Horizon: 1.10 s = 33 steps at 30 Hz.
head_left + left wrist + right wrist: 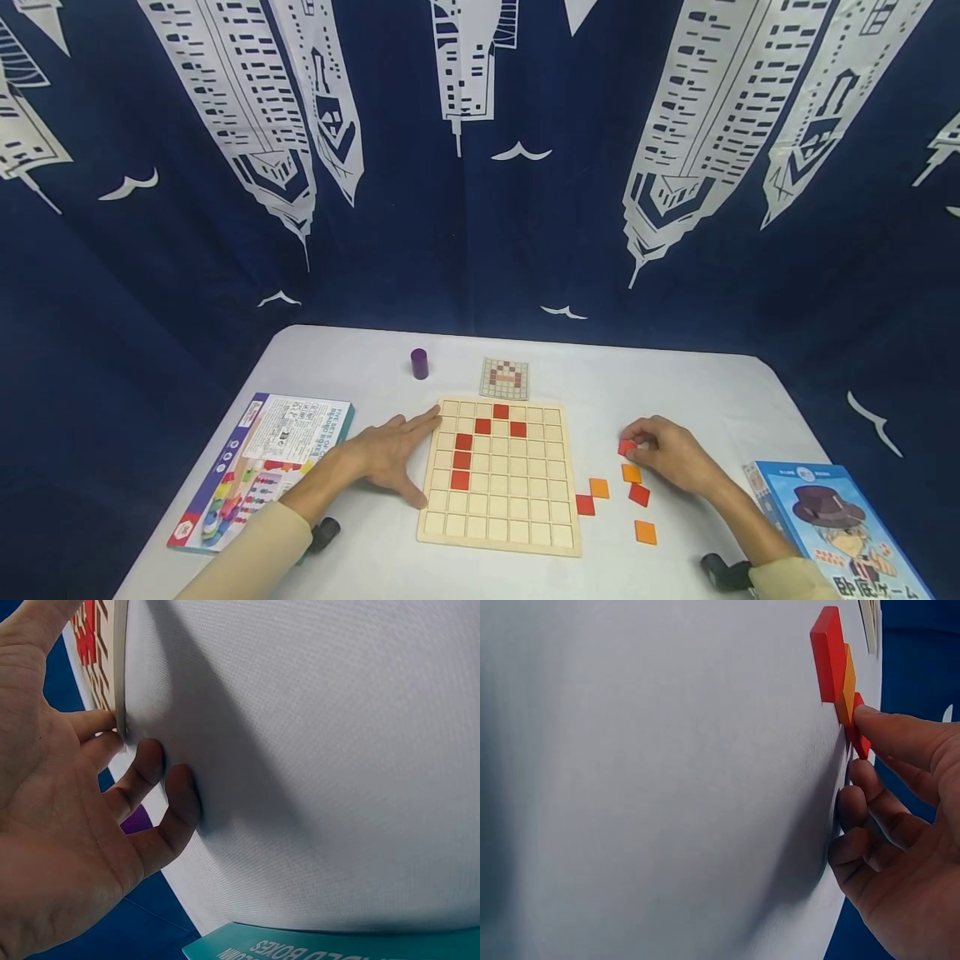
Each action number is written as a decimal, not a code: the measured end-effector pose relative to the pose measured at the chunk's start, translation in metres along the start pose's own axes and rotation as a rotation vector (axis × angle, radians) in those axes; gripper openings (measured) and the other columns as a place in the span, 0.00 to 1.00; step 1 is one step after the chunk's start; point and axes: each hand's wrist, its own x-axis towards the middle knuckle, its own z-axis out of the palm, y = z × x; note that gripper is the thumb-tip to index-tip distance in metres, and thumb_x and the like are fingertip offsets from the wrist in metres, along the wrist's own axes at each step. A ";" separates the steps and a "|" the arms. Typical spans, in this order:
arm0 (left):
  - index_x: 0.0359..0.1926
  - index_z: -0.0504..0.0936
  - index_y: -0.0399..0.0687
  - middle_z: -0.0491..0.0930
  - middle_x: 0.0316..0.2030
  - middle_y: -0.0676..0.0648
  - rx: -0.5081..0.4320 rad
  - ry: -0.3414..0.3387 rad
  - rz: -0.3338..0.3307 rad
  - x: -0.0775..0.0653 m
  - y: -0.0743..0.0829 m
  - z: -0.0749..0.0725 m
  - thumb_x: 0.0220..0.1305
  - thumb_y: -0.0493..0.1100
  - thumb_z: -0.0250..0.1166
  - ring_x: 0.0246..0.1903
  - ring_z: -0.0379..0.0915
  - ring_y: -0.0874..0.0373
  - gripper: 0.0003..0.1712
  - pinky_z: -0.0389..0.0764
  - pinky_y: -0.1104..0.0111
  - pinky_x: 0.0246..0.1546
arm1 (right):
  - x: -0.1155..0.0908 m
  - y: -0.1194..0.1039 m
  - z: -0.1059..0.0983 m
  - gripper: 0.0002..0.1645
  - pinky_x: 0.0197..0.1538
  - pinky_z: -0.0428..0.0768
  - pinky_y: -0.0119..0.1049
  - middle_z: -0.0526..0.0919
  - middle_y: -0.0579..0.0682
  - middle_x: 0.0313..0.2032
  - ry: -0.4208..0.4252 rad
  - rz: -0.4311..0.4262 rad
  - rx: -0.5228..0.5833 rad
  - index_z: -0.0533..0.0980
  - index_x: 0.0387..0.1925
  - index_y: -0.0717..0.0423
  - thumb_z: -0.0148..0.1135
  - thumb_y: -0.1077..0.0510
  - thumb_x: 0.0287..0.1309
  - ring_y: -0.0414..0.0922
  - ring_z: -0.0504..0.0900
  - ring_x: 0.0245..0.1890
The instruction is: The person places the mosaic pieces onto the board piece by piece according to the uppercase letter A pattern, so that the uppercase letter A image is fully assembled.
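Observation:
A pale wooden grid board (498,547) lies mid-table, with several red tiles (462,459) set in its cells. My left hand (386,458) has its fingers spread against the board's left edge, thumb near the lower part; in the left wrist view, the fingertips touch the board's side. To the right of the board, my right hand (671,454) pinches a red tile (626,448) between thumb and finger, seen in the right wrist view as a thin red square (862,739). Close below it lie an orange tile (632,473) and another red tile (639,495).
More loose tiles lie near the board's right side: orange (599,488), red (585,505) and orange (645,532). Behind the board are a small pattern card (505,379) and a purple cylinder (419,364). Boxes flank the table, one left (258,467), one blue at right (847,533).

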 end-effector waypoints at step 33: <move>0.80 0.51 0.56 0.42 0.81 0.57 -0.001 -0.007 0.000 -0.001 0.000 -0.001 0.35 0.72 0.80 0.73 0.51 0.30 0.75 0.70 0.35 0.60 | 0.010 -0.024 0.007 0.10 0.31 0.78 0.30 0.82 0.46 0.34 0.032 -0.030 0.130 0.82 0.44 0.52 0.70 0.62 0.59 0.44 0.77 0.32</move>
